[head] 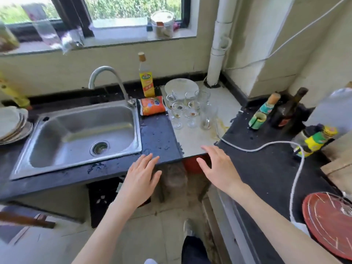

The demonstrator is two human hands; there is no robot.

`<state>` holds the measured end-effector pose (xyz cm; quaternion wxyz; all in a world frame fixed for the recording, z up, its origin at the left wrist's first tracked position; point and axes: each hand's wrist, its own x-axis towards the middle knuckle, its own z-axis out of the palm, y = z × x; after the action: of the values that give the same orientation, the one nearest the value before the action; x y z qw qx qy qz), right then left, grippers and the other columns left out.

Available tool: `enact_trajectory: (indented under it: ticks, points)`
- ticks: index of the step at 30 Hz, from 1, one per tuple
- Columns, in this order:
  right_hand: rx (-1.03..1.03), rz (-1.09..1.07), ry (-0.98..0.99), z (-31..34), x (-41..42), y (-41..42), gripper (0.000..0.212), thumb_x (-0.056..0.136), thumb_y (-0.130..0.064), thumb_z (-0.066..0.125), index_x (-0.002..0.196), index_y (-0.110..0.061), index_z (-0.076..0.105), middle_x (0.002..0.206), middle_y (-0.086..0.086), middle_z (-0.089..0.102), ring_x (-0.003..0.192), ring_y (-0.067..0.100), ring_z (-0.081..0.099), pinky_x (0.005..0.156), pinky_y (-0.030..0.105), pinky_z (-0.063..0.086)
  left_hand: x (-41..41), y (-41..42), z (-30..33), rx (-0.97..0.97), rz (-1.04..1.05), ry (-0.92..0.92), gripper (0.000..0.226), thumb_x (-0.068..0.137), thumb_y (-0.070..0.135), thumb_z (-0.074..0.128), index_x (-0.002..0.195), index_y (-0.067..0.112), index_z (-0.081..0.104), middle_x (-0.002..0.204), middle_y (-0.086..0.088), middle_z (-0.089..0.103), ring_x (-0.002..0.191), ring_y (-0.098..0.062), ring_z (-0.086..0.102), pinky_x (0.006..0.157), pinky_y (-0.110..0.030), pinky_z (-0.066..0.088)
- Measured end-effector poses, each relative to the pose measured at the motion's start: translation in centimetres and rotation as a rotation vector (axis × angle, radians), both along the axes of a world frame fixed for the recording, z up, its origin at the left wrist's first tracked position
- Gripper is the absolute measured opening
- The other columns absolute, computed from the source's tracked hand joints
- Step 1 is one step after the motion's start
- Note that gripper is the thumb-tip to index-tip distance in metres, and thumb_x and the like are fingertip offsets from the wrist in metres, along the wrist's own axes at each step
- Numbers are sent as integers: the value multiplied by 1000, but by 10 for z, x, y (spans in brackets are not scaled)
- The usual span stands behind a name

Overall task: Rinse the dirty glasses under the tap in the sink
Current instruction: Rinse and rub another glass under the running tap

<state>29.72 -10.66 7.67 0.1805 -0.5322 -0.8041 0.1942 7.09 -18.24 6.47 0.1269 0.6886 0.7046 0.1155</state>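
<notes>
**At the sink corner: nothing rinsed yet, both hands empty**

On the pale patch of table [192, 140] to the right of the sink [80, 134], the dirty glasses [187, 111] stand bunched together, well apart from the tap [106, 77]. The tap shows no running stream, and the basin holds nothing but its drain, so by my reading the job has not begun: no glass has been lifted, none is under the spout, none is set aside clean. Brown dregs show in the bottoms of several glasses. All the rinsing is left to do.

The left hand [142, 176] hovers over the dark front edge of the table with fingers spread straight, its grip released and holding nothing. The right hand [217, 166] reaches toward the pale patch, fingers likewise straight and apart, grip released, near the glasses but not touching them.

Counting: one sink, one tap. The cluster holds about four stemmed glasses at left and about two taller straight tumblers at right; they overlap and are clear, so the exact number I cannot tell. Behind them leans one white plate [181, 87]. One yellow-labelled bottle [146, 79] stands beside the tap base, with one orange packet [152, 105] lying in front of it. One stack of plates [13, 124] sits at the far left; the number in it is unclear. A white cable [266, 144] trails across the dark table at right
</notes>
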Motion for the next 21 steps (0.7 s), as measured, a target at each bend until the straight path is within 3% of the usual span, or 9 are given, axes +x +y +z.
enact_trajectory:
  ticks: [10, 15, 21]
  points:
    - [-80, 136, -94, -10, -40, 195, 51, 92, -31, 55, 136, -10, 41, 136, 8, 47, 128, 24, 41, 106, 36, 33, 1, 121, -7, -60, 131, -73, 52, 98, 40, 34, 145, 19, 26, 154, 0, 22, 144, -19, 11, 115, -29, 8]
    - [81, 144, -397, -14, -91, 256, 62, 88, -56, 49, 135, -17, 39, 135, 3, 48, 126, 21, 39, 102, 41, 28, -22, 147, -13, -61, 233, -117, 53, 97, 35, 41, 144, 14, 29, 150, -4, 30, 141, -22, 20, 116, -34, 17]
    - [-14, 136, -615, -31, -126, 280, 88, 76, -73, 50, 136, -10, 33, 135, 9, 50, 127, 25, 37, 99, 45, 26, -42, 158, -22, -97, 285, -119, 54, 98, 35, 38, 146, 17, 23, 153, -1, 24, 143, -18, 13, 116, -31, 12]
